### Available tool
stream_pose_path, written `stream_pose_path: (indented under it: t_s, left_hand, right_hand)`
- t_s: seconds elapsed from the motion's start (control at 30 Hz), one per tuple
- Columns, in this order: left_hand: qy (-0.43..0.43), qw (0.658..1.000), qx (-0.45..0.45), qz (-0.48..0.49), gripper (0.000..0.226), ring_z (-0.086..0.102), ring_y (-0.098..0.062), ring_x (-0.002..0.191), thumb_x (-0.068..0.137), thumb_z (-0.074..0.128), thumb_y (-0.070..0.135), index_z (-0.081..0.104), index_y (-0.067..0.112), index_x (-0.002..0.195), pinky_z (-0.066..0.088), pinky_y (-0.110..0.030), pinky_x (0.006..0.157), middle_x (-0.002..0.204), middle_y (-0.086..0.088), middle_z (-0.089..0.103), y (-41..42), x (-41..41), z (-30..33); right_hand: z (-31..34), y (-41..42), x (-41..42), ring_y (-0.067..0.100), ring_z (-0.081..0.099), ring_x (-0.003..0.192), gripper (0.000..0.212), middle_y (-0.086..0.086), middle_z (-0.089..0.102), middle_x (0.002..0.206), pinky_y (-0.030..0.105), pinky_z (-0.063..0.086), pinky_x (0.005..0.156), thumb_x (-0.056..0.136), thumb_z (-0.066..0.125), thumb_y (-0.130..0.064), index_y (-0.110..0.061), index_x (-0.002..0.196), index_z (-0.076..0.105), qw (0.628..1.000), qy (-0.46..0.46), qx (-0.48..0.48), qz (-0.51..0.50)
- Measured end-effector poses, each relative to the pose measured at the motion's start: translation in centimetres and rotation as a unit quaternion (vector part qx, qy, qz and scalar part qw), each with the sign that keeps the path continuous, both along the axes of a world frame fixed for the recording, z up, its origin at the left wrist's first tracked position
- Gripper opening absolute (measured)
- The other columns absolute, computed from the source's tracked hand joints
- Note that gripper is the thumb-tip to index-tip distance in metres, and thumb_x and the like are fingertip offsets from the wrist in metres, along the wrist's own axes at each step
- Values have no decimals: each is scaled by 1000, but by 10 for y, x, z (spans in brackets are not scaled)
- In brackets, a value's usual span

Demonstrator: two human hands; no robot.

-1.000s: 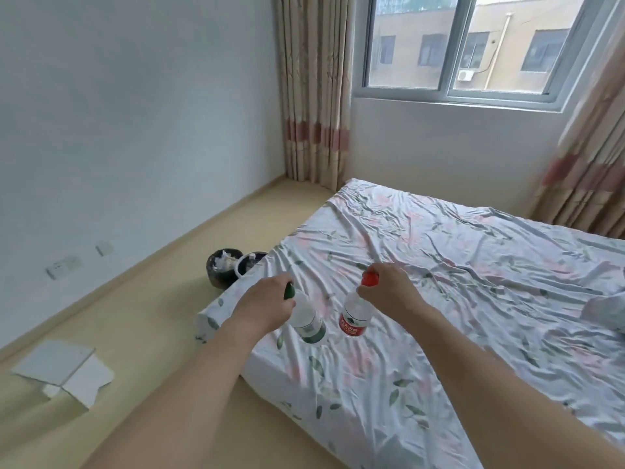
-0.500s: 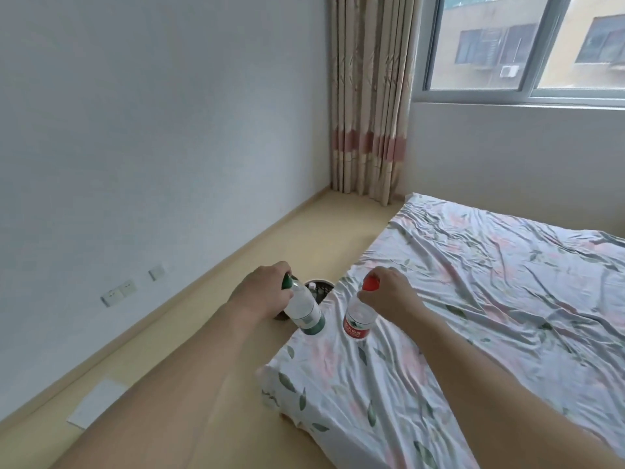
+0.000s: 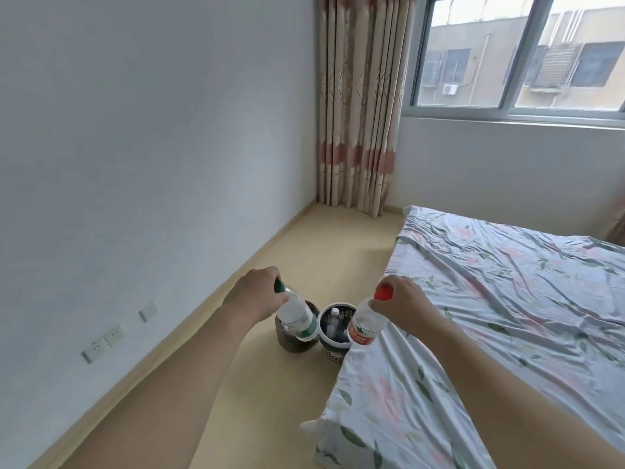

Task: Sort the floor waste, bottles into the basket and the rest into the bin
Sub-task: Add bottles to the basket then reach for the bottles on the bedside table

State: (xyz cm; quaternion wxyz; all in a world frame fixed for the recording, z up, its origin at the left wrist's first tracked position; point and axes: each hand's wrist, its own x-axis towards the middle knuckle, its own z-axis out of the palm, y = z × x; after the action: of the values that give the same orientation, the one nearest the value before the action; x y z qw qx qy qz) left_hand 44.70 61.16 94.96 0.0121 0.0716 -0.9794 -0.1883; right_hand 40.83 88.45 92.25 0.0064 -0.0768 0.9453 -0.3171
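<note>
My left hand [image 3: 253,297] grips a clear plastic bottle with a green cap and green label [image 3: 297,318] by its neck. My right hand [image 3: 402,301] grips a second clear bottle with a red cap and red label [image 3: 365,324] near its cap. Both bottles hang tilted above two containers on the floor. Below the green bottle stands a dark round bin [image 3: 292,345], partly hidden by it. Between the bottles is a perforated basket with a white rim [image 3: 333,346], with bottles inside it.
A bed with a floral sheet [image 3: 490,316] fills the right side, its edge touching the basket. A white wall with sockets [image 3: 101,343] runs along the left. Bare beige floor [image 3: 263,401] lies between them. Curtains [image 3: 358,103] and a window stand at the back.
The view has swung right and closer to the containers. Both hands carried their bottles from over the bed to just above the bin and basket, which now show between them.
</note>
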Motion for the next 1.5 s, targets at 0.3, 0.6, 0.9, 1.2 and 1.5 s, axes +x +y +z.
stream_pose_path:
  t_s: [0.3, 0.6, 0.9, 1.2, 1.5]
  left_hand:
    - [-6, 1000, 9, 7, 37, 57, -23, 77, 85, 61, 49, 50, 13, 86, 38, -29, 56, 84, -3, 58, -70, -104, -41]
    - [-85, 995, 58, -3, 31, 61, -20, 71, 81, 62, 46, 51, 18, 83, 46, -30, 60, 81, 1, 61, -103, -271, -88]
    - [-168, 981, 42, -84, 25, 54, -17, 65, 80, 61, 39, 52, 16, 86, 41, -29, 57, 82, 0, 63, -102, -441, -156]
    - [-297, 935, 37, -192, 29, 57, -16, 85, 87, 54, 44, 51, 22, 106, 48, -31, 73, 90, 6, 58, -72, -610, -445]
    - [-344, 903, 4, -259, 20, 56, -16, 77, 91, 53, 38, 46, 21, 100, 45, -30, 61, 86, 2, 59, -23, -677, -691]
  right_hand:
    - [-26, -66, -71, 14, 48, 92, 27, 0, 52, 106, 20, 35, 72, 80, 72, -24, -20, 101, 56, 997, -30, -8, -72]
    - [-89, -91, -229, 13, 48, 86, 24, 0, 50, 101, 24, 38, 70, 79, 68, -19, -19, 97, 53, 986, -92, -40, -136]
    - [-171, -91, -363, 12, 49, 85, 18, 1, 48, 102, 23, 36, 69, 81, 61, -15, -18, 97, 52, 962, -167, -52, -209]
    - [-406, -110, -498, 7, 49, 79, 17, -2, 45, 99, 20, 40, 63, 81, 63, -16, -19, 93, 51, 909, -243, -73, -331]
    - [-644, -111, -550, 9, 49, 89, 22, -6, 39, 106, 30, 49, 83, 87, 63, -17, -23, 102, 48, 896, -258, -89, -350]
